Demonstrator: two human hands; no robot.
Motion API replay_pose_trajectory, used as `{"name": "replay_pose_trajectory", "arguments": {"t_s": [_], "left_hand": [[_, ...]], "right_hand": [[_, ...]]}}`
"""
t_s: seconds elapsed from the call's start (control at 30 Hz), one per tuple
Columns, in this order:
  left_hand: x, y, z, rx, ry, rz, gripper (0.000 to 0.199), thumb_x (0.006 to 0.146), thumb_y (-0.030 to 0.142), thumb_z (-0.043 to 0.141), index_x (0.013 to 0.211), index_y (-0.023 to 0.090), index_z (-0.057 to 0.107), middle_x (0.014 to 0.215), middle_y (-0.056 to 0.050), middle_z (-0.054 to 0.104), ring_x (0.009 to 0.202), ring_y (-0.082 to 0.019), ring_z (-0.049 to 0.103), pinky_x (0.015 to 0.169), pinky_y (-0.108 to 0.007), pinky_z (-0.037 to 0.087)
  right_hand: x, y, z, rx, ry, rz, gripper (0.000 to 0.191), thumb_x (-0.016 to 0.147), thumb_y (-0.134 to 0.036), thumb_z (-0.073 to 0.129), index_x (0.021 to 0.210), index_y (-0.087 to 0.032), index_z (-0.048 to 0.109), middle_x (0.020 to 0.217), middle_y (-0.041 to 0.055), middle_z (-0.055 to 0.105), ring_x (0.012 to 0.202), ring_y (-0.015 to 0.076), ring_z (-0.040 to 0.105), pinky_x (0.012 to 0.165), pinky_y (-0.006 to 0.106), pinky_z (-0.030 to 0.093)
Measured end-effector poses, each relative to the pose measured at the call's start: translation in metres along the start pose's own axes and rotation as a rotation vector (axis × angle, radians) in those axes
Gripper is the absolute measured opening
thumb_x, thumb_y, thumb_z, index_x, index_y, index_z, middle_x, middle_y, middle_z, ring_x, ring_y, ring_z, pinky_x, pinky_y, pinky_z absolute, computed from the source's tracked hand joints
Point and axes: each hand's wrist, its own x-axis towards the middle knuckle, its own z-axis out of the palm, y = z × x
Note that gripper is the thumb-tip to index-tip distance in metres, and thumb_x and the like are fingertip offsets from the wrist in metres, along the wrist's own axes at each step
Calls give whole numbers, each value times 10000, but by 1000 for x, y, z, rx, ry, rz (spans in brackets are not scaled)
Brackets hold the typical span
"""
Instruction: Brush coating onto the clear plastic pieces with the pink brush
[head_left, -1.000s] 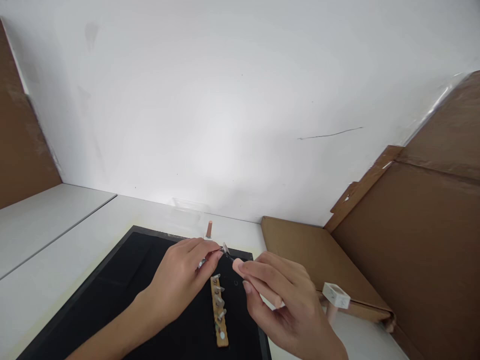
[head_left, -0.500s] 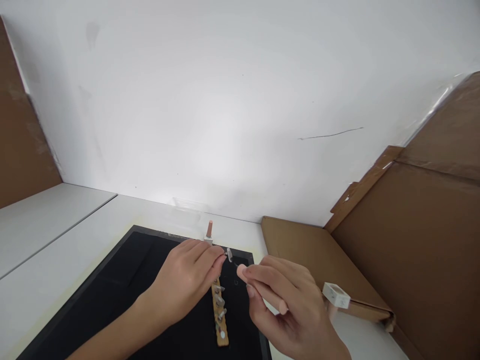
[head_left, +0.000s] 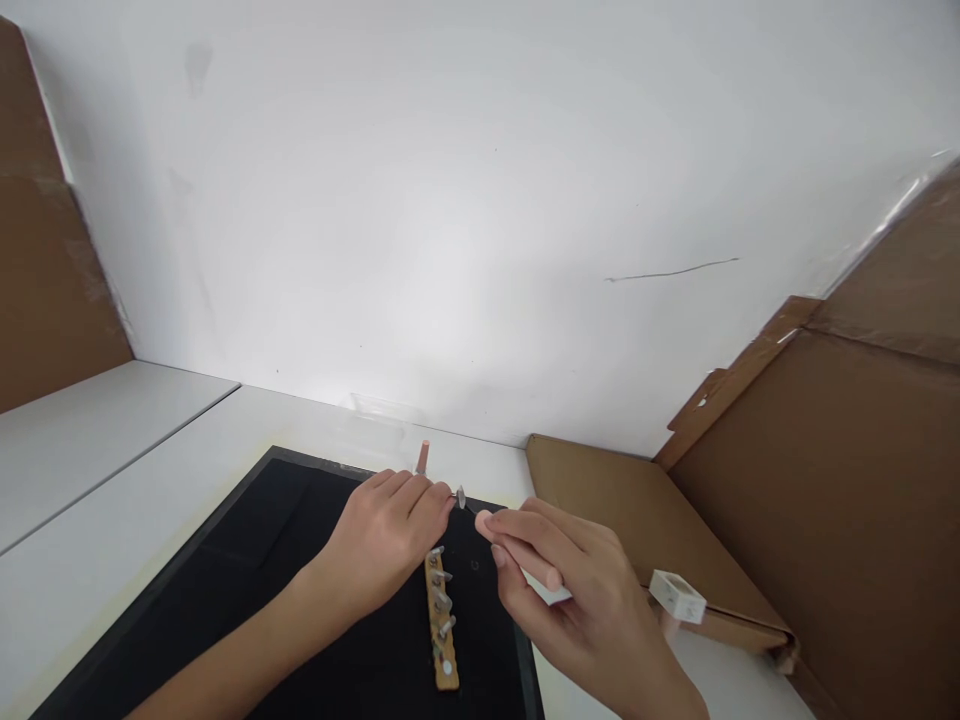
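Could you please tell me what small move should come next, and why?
Probably one light stroke of the pink-handled tool against the small clear piece: the left hand seems to hold that piece out by a thin stem, and the right hand has the tool's dark tip at or very near it.

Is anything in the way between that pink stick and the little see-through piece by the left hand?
Nothing visible. From the pink stick, a thin dark rod reaches toward the little see-through piece; I can't tell if they touch.
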Motion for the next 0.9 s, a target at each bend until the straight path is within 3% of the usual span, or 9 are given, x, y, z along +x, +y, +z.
{"name": "replay_pose_trajectory", "arguments": {"t_s": [0.5,0.77,0.9], "left_hand": [[0,-4,2,-107,11,-154,230,943,153,452,807,135,637,635,-31,686,503,-168,626,472,-255,435],[2,-2,-3,-323,-30,-301,173,910,141,497,830,152,649,664,-4,709,522,-118,627,511,-196,461],[5,-1,-8,-596,-100,-484,159,883,148,537,807,152,675,626,2,692,489,-101,578,501,-178,452]], "right_hand": [[2,-1,0,-26,28,-10,190,866,-71,483,976,-180,593,578,-25,543,465,115,484,448,224,372],[-1,-1,5,-72,68,-33,232,882,-87,485,1075,-183,571,635,-3,592,502,128,530,462,240,415],[-1,-2,5,-70,85,-54,259,883,-73,491,1114,-165,562,643,5,586,514,126,530,453,234,411]]}}
